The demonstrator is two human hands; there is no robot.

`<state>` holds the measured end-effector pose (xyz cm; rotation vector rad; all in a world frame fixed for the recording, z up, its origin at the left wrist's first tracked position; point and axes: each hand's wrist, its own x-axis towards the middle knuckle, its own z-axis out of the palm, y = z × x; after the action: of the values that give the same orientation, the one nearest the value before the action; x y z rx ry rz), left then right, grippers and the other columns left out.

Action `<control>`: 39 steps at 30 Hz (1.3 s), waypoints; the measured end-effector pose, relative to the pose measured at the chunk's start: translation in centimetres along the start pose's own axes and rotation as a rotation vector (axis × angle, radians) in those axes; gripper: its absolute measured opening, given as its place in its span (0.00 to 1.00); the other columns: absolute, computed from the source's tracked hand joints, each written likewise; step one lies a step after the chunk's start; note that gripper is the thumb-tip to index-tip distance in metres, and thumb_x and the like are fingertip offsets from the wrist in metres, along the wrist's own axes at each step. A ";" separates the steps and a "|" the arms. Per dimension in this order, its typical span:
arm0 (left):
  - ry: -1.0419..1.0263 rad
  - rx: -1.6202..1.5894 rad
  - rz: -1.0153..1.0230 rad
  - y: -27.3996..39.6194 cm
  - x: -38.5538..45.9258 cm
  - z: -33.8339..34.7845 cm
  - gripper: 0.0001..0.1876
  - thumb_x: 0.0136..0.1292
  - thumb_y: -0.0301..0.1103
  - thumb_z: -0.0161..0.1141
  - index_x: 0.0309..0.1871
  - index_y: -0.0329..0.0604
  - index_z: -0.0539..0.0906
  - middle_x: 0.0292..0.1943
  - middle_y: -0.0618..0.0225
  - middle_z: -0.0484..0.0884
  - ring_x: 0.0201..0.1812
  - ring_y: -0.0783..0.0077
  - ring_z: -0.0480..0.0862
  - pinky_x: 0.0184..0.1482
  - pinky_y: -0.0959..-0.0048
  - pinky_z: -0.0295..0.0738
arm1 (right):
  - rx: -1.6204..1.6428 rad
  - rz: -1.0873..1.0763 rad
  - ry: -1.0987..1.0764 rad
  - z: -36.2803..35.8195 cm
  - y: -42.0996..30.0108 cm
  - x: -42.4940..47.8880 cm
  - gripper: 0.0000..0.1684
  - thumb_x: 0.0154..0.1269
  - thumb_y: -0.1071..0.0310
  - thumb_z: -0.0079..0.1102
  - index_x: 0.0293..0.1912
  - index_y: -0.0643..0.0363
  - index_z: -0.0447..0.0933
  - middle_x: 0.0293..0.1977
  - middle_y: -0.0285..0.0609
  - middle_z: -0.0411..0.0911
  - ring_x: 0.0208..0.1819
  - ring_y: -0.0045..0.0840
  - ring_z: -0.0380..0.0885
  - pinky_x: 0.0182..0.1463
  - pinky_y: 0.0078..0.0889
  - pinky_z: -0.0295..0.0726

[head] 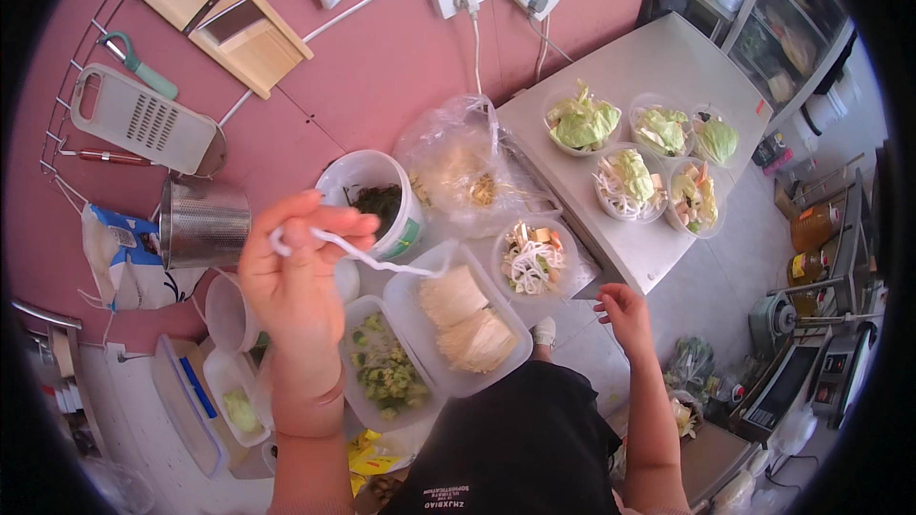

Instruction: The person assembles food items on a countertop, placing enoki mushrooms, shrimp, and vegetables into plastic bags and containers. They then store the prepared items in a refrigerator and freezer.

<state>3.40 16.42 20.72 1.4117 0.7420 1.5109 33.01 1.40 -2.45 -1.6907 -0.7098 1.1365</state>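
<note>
My left hand (304, 257), raised above the containers, pinches a thick white noodle strand (376, 263) that dangles to the right. Its free end hangs over a clear plastic tub (517, 365) holding two bundles of pale enoki-like mushrooms (476, 340). Beside that tub is a tray of broccoli florets (386, 372). A round clear bowl (570, 279) contains white noodles (533, 266), tofu-like cubes and other pieces. My right hand (624, 311) hangs to the right of this bowl, apart from it, fingers loosely curled and nothing seen in them.
Several filled bowls topped with cabbage leaves (583, 121) stand on a metal chest top (658, 57). A white bucket (411, 229) holds dark seaweed-like strips, next to a plastic bag (458, 157). A grater (147, 118), a mandoline slicer (222, 18) and a perforated metal strainer (204, 222) hang along the wall.
</note>
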 end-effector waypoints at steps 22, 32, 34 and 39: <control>-0.493 -0.277 -0.695 -14.4 -4.5 9.1 0.12 0.69 0.31 0.47 0.48 0.33 0.74 0.44 0.56 0.79 0.48 0.67 0.79 0.54 0.68 0.74 | -0.056 0.036 -0.068 0.7 2.6 -0.9 0.12 0.61 0.72 0.54 0.44 0.65 0.74 0.33 0.40 0.78 0.33 0.20 0.78 0.31 0.22 0.76; -0.735 0.326 -0.482 -25.3 -8.1 4.7 0.19 0.65 0.24 0.49 0.59 0.32 0.67 0.58 0.55 0.70 0.62 0.67 0.69 0.63 0.74 0.62 | -0.158 -0.005 -0.201 2.8 1.8 -0.8 0.13 0.62 0.74 0.52 0.47 0.65 0.72 0.36 0.41 0.78 0.35 0.20 0.78 0.34 0.21 0.76; -0.666 0.228 -0.577 -23.8 -8.3 3.7 0.21 0.63 0.22 0.50 0.61 0.33 0.66 0.61 0.55 0.67 0.64 0.68 0.65 0.64 0.73 0.60 | -0.118 -0.006 -0.149 3.0 2.0 -0.9 0.12 0.61 0.73 0.54 0.45 0.66 0.74 0.33 0.41 0.79 0.33 0.21 0.79 0.34 0.22 0.77; -0.343 0.127 -0.704 -18.3 -8.9 -2.5 0.17 0.64 0.23 0.50 0.56 0.33 0.71 0.54 0.59 0.74 0.58 0.70 0.72 0.60 0.73 0.65 | -0.084 0.031 -0.081 2.7 2.5 -1.3 0.12 0.60 0.73 0.54 0.44 0.65 0.74 0.30 0.41 0.79 0.30 0.21 0.79 0.32 0.22 0.76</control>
<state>4.27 16.13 0.23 1.2639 0.9914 0.6712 29.90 0.36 -4.63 -1.7391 -0.7936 1.2174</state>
